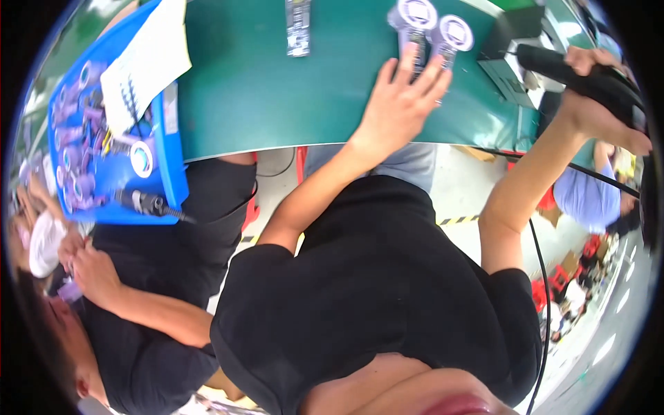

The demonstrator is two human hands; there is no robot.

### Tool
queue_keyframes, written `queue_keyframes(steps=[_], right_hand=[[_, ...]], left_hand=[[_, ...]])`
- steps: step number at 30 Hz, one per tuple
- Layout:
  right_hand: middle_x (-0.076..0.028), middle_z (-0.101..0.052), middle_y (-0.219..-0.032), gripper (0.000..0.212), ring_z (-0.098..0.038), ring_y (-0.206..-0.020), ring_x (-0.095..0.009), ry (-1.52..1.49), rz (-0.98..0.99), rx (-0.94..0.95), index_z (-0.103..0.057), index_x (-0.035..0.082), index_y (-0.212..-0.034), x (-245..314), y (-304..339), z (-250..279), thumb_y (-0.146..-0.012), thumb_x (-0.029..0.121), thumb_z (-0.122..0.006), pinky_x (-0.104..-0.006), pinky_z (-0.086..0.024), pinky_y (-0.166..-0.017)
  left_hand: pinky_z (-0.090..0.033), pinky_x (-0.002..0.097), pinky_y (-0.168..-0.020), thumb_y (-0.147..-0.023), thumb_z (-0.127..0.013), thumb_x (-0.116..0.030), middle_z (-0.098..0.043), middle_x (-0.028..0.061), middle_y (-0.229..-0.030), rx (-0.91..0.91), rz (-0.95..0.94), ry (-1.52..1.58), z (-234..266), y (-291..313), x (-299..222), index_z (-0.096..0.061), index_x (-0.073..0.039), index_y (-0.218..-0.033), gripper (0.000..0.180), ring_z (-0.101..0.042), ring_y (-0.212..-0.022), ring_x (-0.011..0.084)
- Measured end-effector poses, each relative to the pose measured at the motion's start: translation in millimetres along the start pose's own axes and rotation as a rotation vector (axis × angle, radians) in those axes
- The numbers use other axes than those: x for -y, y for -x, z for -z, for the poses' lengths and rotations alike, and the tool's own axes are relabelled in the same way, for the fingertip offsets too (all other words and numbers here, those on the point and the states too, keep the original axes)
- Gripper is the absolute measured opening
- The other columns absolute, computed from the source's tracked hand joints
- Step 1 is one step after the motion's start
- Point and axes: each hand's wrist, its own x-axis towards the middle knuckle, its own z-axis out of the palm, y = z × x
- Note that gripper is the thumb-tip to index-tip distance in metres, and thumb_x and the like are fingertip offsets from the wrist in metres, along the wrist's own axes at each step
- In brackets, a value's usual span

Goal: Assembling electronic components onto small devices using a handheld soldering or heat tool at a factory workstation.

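Observation:
My left hand [403, 102] reaches over the green table with its fingers spread. Its fingertips rest on the narrow lower ends of two lilac parts with round heads, a left one [418, 15] and a right one [456, 33], lying side by side. Components show along their narrow ends, partly hidden under the fingers. Raised at the right, my right hand [588, 104] is closed around a long black handheld tool [543, 63]; its working end is not clear. A slim strip with electronic parts [298, 29] lies apart on the table, to the left of my left hand.
A blue bin [173, 149] holding lilac parts and a paper sheet [149, 66] stands at the left. Beyond my left hand to the right is a grey box-shaped device [515, 55]. A black cable [546, 304] hangs at my right. A person [152, 297] sits close on my left.

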Motion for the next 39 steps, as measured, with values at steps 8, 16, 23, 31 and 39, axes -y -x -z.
queue_keyframes(steps=[8, 16, 23, 31, 39], right_hand=[[-0.025, -0.064, -0.081, 0.117, -0.054, -0.06, -0.032, 0.473, -0.093, -0.684, -0.056, 0.004, -0.106, 35, 23, 52, -0.052, 0.106, -0.034, -0.0488, -0.045, -0.062], [-0.028, -0.065, -0.085, 0.114, -0.058, -0.06, -0.034, 0.458, -0.152, -0.656, -0.053, 0.001, -0.111, 6, 26, 52, -0.064, 0.101, -0.027, -0.0495, -0.05, -0.061], [-0.026, -0.064, -0.083, 0.115, -0.057, -0.06, -0.032, 0.38, -0.21, -0.698, -0.054, 0.001, -0.111, 2, 27, 56, -0.061, 0.102, -0.031, -0.0472, -0.048, -0.06], [-0.023, -0.06, -0.082, 0.11, -0.052, -0.057, -0.029, 0.198, -0.349, -0.822, -0.05, 0.001, -0.11, 2, 32, 37, -0.068, 0.099, -0.026, -0.0439, -0.046, -0.057], [-0.021, -0.066, -0.077, 0.105, -0.058, -0.054, -0.03, -0.557, -0.027, -0.385, -0.058, 0.008, -0.114, -44, 8, -71, -0.069, 0.098, -0.029, -0.0408, -0.05, -0.052]], left_hand=[[-0.042, 0.0512, -0.101, -0.081, -0.077, -0.02, -0.05, 0.0039, -0.146, 0.042, -0.02, -0.012, 1, -8, -8, -0.057, -0.016, -0.137, 0.059, -0.041, -0.133, 0.0428], [-0.041, 0.0514, -0.102, -0.085, -0.074, -0.021, -0.044, 0.0115, -0.15, 0.079, -0.001, 0.0, 6, -8, -8, -0.054, -0.017, -0.141, 0.059, -0.037, -0.137, 0.0443], [-0.041, 0.053, -0.103, -0.082, -0.076, -0.024, -0.043, 0.0196, -0.147, 0.038, 0.013, 0.036, 5, -8, -8, -0.053, -0.012, -0.139, 0.064, -0.039, -0.136, 0.0437], [-0.04, 0.0503, -0.105, -0.08, -0.078, -0.024, -0.042, 0.0244, -0.146, 0.025, 0.036, 0.091, 7, -8, -8, -0.053, -0.007, -0.139, 0.067, -0.037, -0.138, 0.0445], [-0.041, 0.0505, -0.105, -0.079, -0.078, -0.023, -0.044, 0.0296, -0.142, 0.0, 0.04, 0.108, 10, -10, -11, -0.053, -0.002, -0.136, 0.066, -0.04, -0.137, 0.045]])
